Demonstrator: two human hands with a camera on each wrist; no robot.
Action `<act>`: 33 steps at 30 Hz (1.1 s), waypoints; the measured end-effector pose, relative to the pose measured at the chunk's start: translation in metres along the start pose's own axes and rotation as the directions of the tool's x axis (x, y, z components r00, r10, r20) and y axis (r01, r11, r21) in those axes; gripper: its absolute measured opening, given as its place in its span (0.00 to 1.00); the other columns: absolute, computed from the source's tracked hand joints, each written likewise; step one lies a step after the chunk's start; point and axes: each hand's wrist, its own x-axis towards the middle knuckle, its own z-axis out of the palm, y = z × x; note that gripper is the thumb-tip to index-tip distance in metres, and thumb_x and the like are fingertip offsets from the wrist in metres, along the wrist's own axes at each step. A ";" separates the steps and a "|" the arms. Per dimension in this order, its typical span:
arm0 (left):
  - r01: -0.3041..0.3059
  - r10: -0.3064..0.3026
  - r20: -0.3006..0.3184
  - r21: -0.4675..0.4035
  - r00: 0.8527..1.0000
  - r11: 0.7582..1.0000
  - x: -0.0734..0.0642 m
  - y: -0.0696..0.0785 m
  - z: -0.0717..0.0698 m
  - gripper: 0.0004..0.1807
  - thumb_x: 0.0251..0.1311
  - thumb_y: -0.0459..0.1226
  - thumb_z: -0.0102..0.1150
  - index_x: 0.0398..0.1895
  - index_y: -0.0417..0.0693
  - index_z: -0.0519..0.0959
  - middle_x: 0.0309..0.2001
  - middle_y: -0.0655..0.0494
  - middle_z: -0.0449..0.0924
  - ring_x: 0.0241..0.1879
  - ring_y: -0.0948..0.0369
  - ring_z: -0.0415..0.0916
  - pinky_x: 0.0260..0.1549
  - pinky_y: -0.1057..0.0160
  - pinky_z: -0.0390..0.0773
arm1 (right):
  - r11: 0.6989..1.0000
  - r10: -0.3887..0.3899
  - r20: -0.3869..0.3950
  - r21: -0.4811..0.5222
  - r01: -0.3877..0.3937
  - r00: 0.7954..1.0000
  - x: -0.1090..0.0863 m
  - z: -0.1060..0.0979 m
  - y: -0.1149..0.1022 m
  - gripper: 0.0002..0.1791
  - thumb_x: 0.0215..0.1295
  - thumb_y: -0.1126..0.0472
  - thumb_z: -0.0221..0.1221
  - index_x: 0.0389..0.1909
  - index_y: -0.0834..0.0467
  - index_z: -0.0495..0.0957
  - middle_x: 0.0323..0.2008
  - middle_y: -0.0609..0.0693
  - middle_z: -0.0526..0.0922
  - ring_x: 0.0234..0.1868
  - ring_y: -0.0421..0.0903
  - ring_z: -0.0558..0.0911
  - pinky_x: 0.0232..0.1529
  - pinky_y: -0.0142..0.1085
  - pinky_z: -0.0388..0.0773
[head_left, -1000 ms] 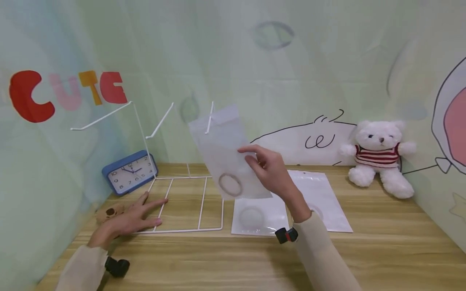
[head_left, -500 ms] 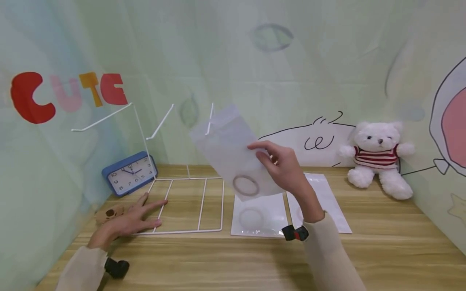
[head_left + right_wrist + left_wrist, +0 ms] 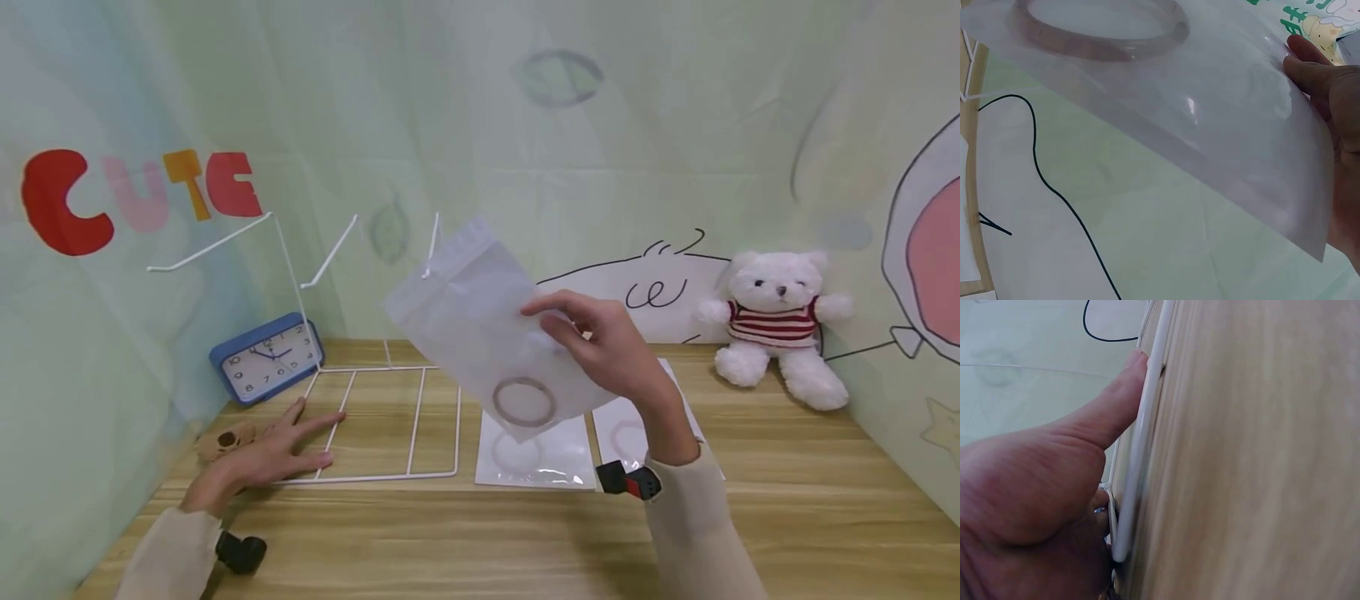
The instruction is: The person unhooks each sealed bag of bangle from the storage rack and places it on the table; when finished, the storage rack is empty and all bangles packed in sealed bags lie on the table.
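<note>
A frosted zip bag [image 3: 480, 317] with a brownish bangle [image 3: 524, 402] inside hangs tilted in the air, its right edge pinched between the thumb and fingers of my right hand [image 3: 600, 342]. Its top corner meets the tip of a white hook [image 3: 432, 246] on the wire rack [image 3: 375, 477]; I cannot tell whether the hook passes through the bag. My left hand [image 3: 270, 450] rests with spread fingers on the rack's base at the left. In the right wrist view the bangle [image 3: 1104, 47] shows through the bag.
Two flat bags [image 3: 534, 467] with faint rings inside lie on the wooden table [image 3: 450, 542] right of the rack. A blue clock [image 3: 270, 358] stands behind my left hand, beside a small brown plush [image 3: 225, 440]. A white teddy bear [image 3: 780, 317] sits at the back right.
My right hand has moved right and slightly down with the bag. The bag's lower end has swung right, so it leans more. My left hand has stayed in place.
</note>
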 end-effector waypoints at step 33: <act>-0.028 0.028 -0.036 -0.007 0.999 1.000 0.002 -0.014 0.005 0.35 0.67 0.56 0.58 0.74 0.57 0.65 0.72 0.16 0.34 0.66 0.17 0.41 0.50 0.16 0.54 | 0.985 -0.026 -0.158 -0.172 -0.002 0.987 -0.032 -0.059 -0.025 0.16 0.65 0.77 0.60 0.47 0.57 0.86 0.40 0.47 0.87 0.30 0.38 0.84 0.27 0.27 0.78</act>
